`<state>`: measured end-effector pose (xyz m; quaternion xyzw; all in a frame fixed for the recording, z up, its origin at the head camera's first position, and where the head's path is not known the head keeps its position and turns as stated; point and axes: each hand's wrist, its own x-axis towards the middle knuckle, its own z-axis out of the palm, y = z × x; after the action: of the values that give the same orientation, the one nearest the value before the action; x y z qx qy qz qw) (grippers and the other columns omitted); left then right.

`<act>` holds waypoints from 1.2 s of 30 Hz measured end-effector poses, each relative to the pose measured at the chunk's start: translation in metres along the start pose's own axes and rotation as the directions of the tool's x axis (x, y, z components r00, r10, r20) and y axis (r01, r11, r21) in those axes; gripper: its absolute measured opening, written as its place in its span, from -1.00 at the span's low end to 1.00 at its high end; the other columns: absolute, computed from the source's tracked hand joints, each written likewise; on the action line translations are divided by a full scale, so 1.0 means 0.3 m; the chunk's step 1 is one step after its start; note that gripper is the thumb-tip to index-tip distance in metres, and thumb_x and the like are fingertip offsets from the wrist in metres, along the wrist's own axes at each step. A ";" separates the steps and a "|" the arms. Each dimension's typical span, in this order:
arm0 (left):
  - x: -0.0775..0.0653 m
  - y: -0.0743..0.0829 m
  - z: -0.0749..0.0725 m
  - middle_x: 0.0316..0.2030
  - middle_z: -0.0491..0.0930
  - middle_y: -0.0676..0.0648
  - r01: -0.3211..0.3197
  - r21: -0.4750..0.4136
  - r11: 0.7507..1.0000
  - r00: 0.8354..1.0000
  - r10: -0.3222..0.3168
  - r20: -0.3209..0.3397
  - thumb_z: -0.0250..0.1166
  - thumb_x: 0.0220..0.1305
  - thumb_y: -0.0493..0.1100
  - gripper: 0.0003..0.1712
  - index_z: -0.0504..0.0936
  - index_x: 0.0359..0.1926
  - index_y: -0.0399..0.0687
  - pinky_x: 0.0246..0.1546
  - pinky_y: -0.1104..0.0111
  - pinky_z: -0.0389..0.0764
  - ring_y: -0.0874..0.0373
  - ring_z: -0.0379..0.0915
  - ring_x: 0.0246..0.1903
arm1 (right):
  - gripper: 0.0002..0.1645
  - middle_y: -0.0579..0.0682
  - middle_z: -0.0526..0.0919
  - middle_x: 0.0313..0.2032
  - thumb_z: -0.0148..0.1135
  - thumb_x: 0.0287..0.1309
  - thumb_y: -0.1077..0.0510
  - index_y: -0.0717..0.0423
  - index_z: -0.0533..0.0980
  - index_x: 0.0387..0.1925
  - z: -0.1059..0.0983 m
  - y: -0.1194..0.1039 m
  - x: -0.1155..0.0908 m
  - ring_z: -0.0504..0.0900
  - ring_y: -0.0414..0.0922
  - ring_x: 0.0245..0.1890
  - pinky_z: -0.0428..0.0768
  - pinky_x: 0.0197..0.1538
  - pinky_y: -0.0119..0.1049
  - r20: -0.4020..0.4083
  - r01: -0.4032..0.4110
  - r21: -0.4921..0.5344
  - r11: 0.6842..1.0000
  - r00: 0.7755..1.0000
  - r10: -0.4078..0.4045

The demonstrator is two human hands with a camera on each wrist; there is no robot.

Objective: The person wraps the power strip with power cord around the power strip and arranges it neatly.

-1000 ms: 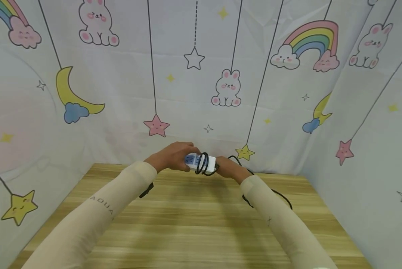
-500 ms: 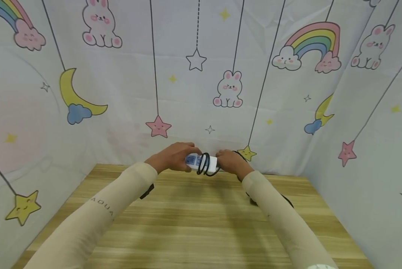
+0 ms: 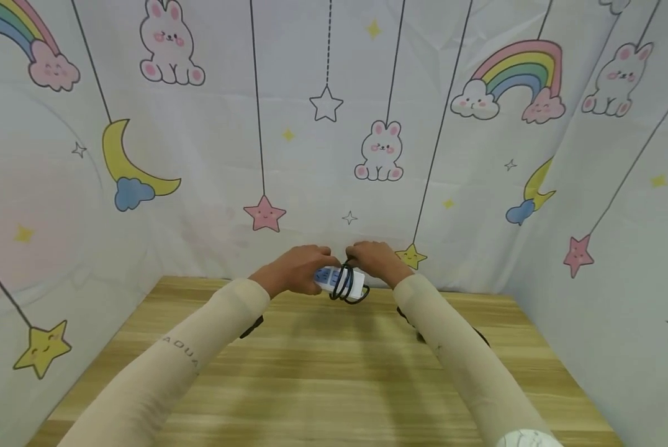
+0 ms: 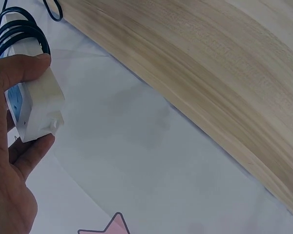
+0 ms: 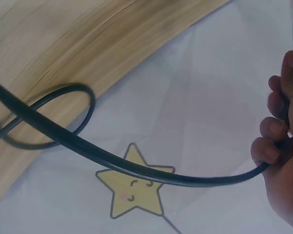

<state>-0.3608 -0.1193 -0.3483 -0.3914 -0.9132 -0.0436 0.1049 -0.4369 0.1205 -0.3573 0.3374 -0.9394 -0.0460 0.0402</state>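
A white power strip [image 3: 358,284] with blue socket faces is held up over the far edge of the table. Its black cord [image 3: 342,285] loops several times around the strip's body. My left hand [image 3: 297,269] grips the strip's left end; in the left wrist view the thumb lies across one side and fingertips press the end. My right hand [image 3: 375,257] holds the cord above the strip's right part. From the curled fingers of the right hand [image 5: 278,141], a length of black cord [image 5: 185,180] hangs and runs off to the left in the right wrist view.
Below is a wooden table [image 3: 323,385]. A loose loop of cord [image 5: 88,107] lies near its edge in the right wrist view. White cloth [image 3: 300,167] printed with rabbits, stars and rainbows surrounds the back and sides.
My right hand has moved from the strip's right end up and left over it, bringing the cord along. The left hand keeps its grip; the strip now sits slightly lower and tilts more.
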 end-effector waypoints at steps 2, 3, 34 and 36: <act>0.004 0.007 0.010 0.01 0.73 -0.06 0.009 0.007 1.000 1.000 -0.009 -0.003 0.63 0.16 -0.18 -0.29 0.74 0.38 0.01 -0.04 0.07 0.76 0.05 0.65 -0.13 | -0.79 0.01 0.79 -0.01 0.19 0.73 0.00 0.00 0.65 0.06 -0.009 -0.006 0.002 0.76 -0.02 -0.05 0.76 0.06 -0.02 0.003 -0.012 0.056 0.998 1.000 0.012; 0.006 0.012 0.015 0.01 0.73 -0.05 0.012 0.011 1.000 1.000 -0.012 -0.004 0.63 0.15 -0.19 -0.29 0.74 0.37 0.00 -0.04 0.08 0.75 0.05 0.64 -0.13 | -0.79 0.02 0.80 0.01 0.19 0.73 0.00 0.01 0.65 0.07 -0.013 -0.009 0.002 0.77 -0.01 -0.01 0.76 0.10 -0.01 0.006 -0.020 0.090 0.996 1.000 0.020; 0.041 -0.020 0.064 -0.05 0.76 -0.18 0.230 0.004 0.973 0.945 -0.223 -0.238 0.61 0.12 -0.29 -0.38 0.63 0.22 -0.14 -0.14 0.05 0.77 -0.07 0.62 -0.17 | -0.63 0.19 0.76 -0.18 -0.09 0.79 0.07 0.27 0.41 0.28 -0.078 -0.252 -0.135 0.60 -0.09 -0.41 0.49 -0.36 -0.28 -0.088 -0.149 0.692 0.707 0.954 0.287; 0.041 -0.023 0.060 -0.06 0.76 -0.19 0.223 0.001 0.975 0.943 -0.215 -0.252 0.62 0.11 -0.29 -0.37 0.64 0.22 -0.16 -0.15 0.07 0.76 -0.06 0.62 -0.18 | -0.66 0.14 0.73 -0.19 -0.10 0.81 0.04 0.24 0.42 0.22 -0.061 -0.251 -0.151 0.57 -0.11 -0.42 0.47 -0.35 -0.27 -0.103 -0.134 0.696 0.705 0.954 0.283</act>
<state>-0.3767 -0.1126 -0.3630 -0.2772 -0.9310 -0.0905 0.2197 -0.3526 0.0905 -0.3497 0.2224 -0.9133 0.3410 0.0138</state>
